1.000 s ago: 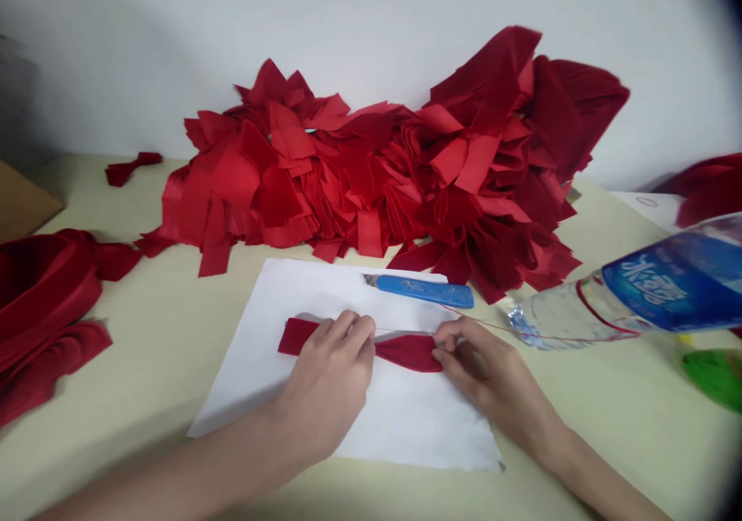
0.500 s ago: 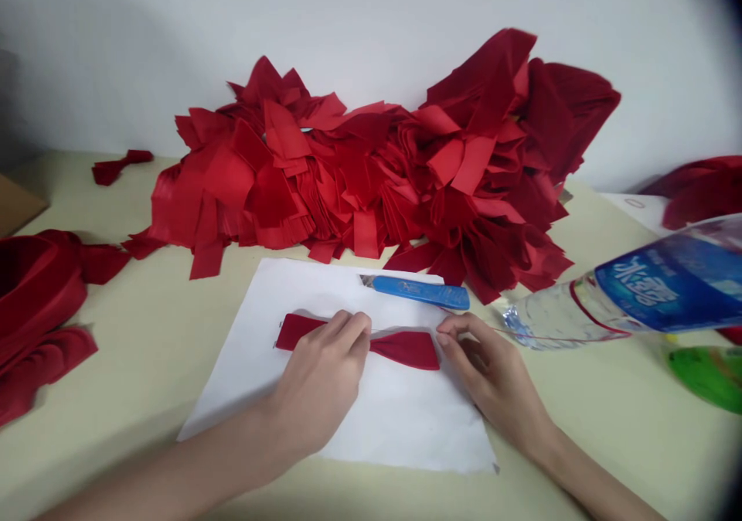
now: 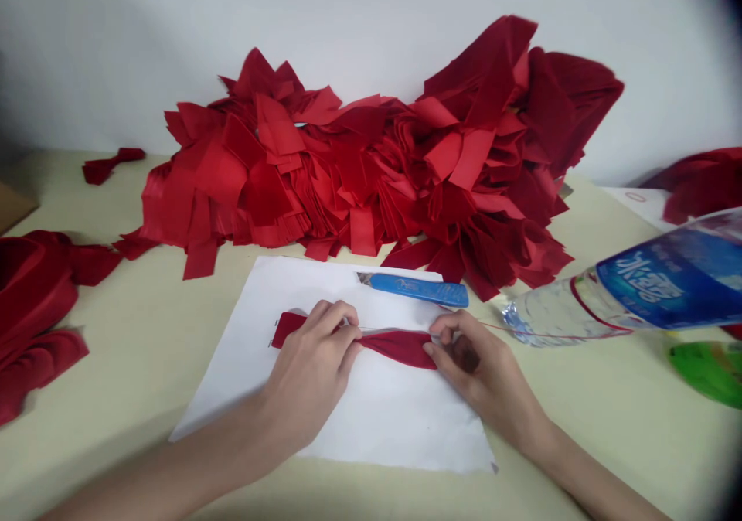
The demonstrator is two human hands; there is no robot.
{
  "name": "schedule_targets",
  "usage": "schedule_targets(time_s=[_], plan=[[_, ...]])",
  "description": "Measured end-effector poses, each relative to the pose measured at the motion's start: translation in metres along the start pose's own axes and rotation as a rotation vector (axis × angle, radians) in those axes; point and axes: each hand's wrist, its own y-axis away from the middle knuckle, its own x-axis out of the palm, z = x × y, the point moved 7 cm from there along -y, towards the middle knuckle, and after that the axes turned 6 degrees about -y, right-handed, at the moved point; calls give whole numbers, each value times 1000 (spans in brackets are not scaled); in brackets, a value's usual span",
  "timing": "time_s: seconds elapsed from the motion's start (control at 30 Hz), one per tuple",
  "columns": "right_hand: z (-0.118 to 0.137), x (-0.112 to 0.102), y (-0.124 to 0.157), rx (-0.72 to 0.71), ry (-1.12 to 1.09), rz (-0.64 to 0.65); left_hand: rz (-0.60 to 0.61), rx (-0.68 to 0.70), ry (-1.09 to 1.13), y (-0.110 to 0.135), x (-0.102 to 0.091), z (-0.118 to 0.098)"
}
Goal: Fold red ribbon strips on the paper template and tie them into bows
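A red fabric strip (image 3: 394, 345), gathered at its middle like a bow, lies on a white sheet of paper (image 3: 376, 420). My left hand (image 3: 310, 374) pinches the gathered middle with closed fingers. At the strip's right end my right hand (image 3: 475, 370) is closed, thumb and fingers pressing the fabric. A thin red thread (image 3: 492, 325) runs from between my hands off to the right. A blue utility knife (image 3: 420, 289) rests on the paper just behind the strip.
A big heap of cut red fabric pieces (image 3: 376, 165) fills the back of the cream table (image 3: 144, 335). More red cloth (image 3: 35, 297) sits at the left. A water bottle (image 3: 631, 289) lies on its side at the right, near something green (image 3: 704, 366).
My left fingers have curled tighter on the strip's middle and shifted slightly left. The right hand has closed back onto the strip's right end after briefly lifting off.
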Motion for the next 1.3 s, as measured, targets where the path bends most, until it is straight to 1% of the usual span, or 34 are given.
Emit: schedule_targets(time_s=[0.13, 0.23, 0.3, 0.37, 0.43, 0.47, 0.57, 0.67, 0.83, 0.93, 1.03, 1.1, 1.17, 1.23, 1.3], plan=[[-3, 1, -1, 6, 17, -9, 28, -40, 78, -3, -1, 5], [2, -4, -1, -22, 19, -8, 25, -21, 86, -3, -2, 3], [17, -10, -3, -125, 50, -39, 8, 0, 84, -3, -3, 1], [41, -13, -4, -289, 114, -73, -8, 20, 84, -2, -4, 0], [63, -4, -7, -431, 159, -34, -14, 38, 84, -2, -3, -1], [70, 5, -9, -467, 165, 21, -20, 43, 83, -1, -3, -2], [76, 34, -20, -474, 205, 161, -43, 42, 82, -1, -4, 0], [71, 50, -27, -458, 209, 192, -53, 38, 77, 0, -4, 2], [66, 50, -29, -446, 142, 193, -43, 33, 69, 0, -2, 1], [68, 51, -29, -457, 155, 196, -2, 28, 97, -1, -5, 6], [70, 52, -28, -474, 179, 178, 13, 16, 112, -6, -19, 20], [71, 53, -28, -489, 191, 164, -15, -26, 79, -10, -33, 34], [71, 53, -27, -502, 200, 151, -40, -64, 66, -13, -43, 43], [71, 53, -26, -513, 202, 140, -49, -55, 71, -14, -45, 43], [71, 53, -25, -517, 202, 137, -30, -2, 83, -12, -38, 32]])
